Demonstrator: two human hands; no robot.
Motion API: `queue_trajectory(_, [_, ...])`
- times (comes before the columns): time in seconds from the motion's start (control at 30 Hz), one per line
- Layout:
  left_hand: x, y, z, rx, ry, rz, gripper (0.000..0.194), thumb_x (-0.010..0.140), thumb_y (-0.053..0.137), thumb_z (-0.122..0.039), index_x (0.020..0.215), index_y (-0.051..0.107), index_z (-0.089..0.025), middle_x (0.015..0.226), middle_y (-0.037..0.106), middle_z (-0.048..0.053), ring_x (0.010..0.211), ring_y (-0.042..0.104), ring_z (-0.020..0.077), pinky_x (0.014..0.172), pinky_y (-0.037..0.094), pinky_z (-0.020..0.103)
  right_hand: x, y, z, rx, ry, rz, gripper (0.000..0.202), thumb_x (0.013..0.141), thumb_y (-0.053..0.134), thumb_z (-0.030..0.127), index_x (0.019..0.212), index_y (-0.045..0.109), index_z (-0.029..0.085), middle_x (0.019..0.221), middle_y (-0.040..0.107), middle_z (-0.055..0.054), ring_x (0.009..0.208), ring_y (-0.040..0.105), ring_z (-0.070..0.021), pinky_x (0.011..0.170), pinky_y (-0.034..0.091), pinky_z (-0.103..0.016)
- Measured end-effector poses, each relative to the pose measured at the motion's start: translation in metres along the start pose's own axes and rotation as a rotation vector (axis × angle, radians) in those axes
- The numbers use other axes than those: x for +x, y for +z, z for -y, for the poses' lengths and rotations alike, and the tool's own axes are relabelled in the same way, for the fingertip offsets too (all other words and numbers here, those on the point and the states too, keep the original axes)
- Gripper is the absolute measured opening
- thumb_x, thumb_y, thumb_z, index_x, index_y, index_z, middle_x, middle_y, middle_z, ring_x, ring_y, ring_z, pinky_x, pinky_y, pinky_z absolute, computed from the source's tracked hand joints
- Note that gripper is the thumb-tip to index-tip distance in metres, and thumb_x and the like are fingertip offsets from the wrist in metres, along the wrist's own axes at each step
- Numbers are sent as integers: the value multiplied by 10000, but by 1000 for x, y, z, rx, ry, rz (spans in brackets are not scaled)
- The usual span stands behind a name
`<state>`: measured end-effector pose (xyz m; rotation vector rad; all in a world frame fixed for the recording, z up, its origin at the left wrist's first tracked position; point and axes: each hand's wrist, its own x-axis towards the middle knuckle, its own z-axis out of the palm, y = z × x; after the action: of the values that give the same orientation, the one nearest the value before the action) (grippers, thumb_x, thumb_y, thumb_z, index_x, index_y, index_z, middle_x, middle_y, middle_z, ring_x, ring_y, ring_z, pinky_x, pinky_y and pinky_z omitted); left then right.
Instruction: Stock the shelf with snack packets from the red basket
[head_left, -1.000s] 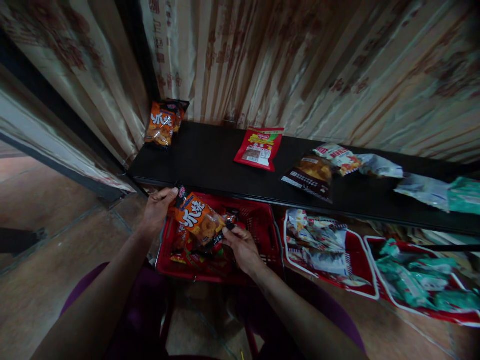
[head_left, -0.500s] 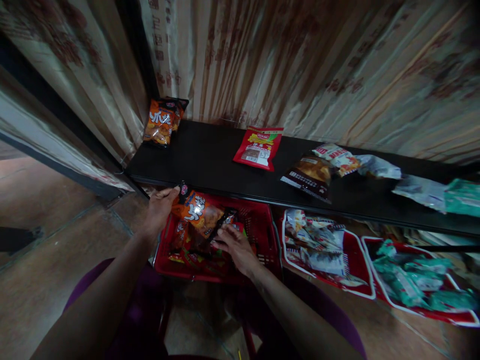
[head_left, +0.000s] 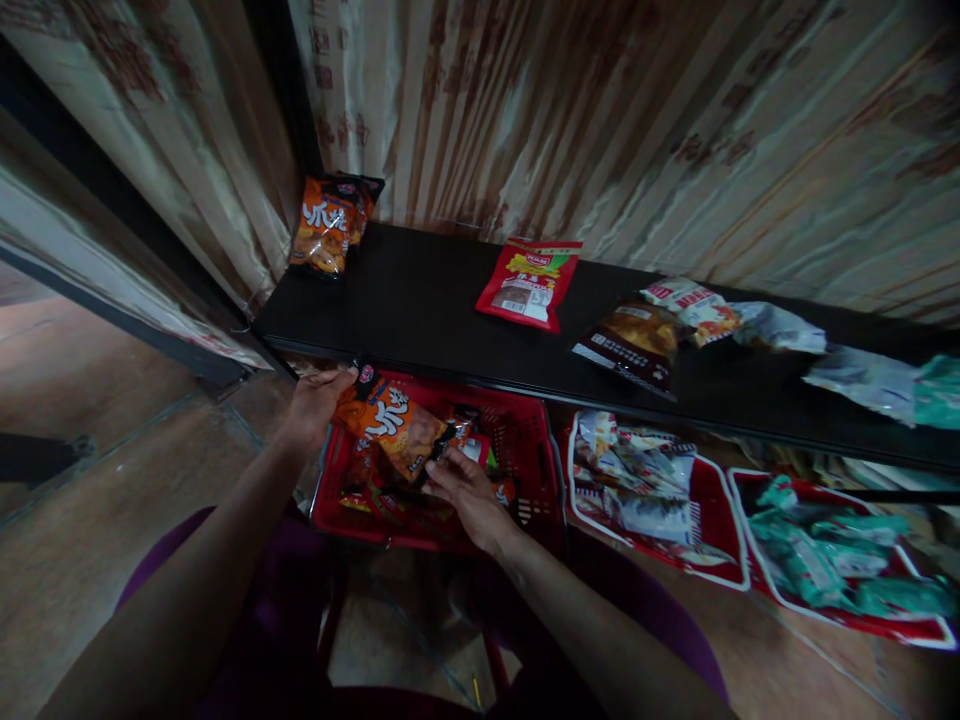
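An orange and black snack bag is stretched between my hands, over a red basket. My left hand pinches its upper left corner. At the lower right end, my right hand has its fingers closed on the bag's edge. Beneath it the basket holds more packets, orange and red ones, partly hidden by the bag. Two similar orange bags stand at the left end of the black shelf, one behind the other.
Along the shelf lie a red packet, a brown snack bag and several pale packets. Below it, to the right, are a basket of white packets and a basket of green packets. A patterned curtain hangs behind.
The snack bag has been turned slightly, its front showing more fully. Both hands keep hold of it. The camera view has shifted a little.
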<state>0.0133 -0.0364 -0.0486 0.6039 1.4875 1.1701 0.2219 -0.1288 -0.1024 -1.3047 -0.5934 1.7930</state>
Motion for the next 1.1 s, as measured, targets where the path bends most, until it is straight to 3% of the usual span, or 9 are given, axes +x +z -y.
queue_trajectory(0.17, [-1, -2, 1, 6, -17, 15, 212, 529, 773, -308, 601, 644, -156, 592, 674, 15, 575, 622, 165, 521, 490, 245, 2, 0, 4, 10, 17, -24, 344, 495, 855, 314, 668, 597, 167, 650, 557, 61, 606, 570, -77, 598, 531, -232])
queue_trajectory(0.3, [2, -5, 4, 14, -55, 12, 184, 524, 768, -269, 582, 639, -152, 579, 668, 10, 534, 600, 140, 515, 481, 229, -4, 4, 10, 46, 41, 31, 336, 475, 868, 288, 598, 582, 160, 618, 594, 56, 574, 584, -75, 550, 529, -209])
queue_trajectory(0.63, [6, -6, 19, 53, -197, 47, 113, 579, 730, -208, 595, 643, -139, 549, 671, 35, 478, 609, 153, 493, 499, 249, -19, 6, 26, 145, 116, 220, 273, 532, 854, 281, 609, 621, 163, 594, 673, 30, 535, 649, -92, 477, 537, -158])
queue_trajectory(1.0, [10, -7, 26, 45, -272, 87, 90, 634, 717, -187, 646, 647, -131, 568, 676, 56, 487, 624, 174, 500, 518, 272, -22, 4, 25, 128, 126, 230, 270, 550, 846, 285, 670, 636, 166, 620, 676, 33, 559, 657, -96, 493, 541, -162])
queue_trajectory(1.1, [12, -9, 27, 33, -280, 108, 106, 679, 710, -202, 725, 658, -122, 664, 691, 79, 568, 643, 191, 554, 527, 295, -22, 4, 24, 147, 124, 204, 280, 529, 854, 290, 650, 631, 172, 599, 655, 48, 532, 638, -84, 494, 540, -163])
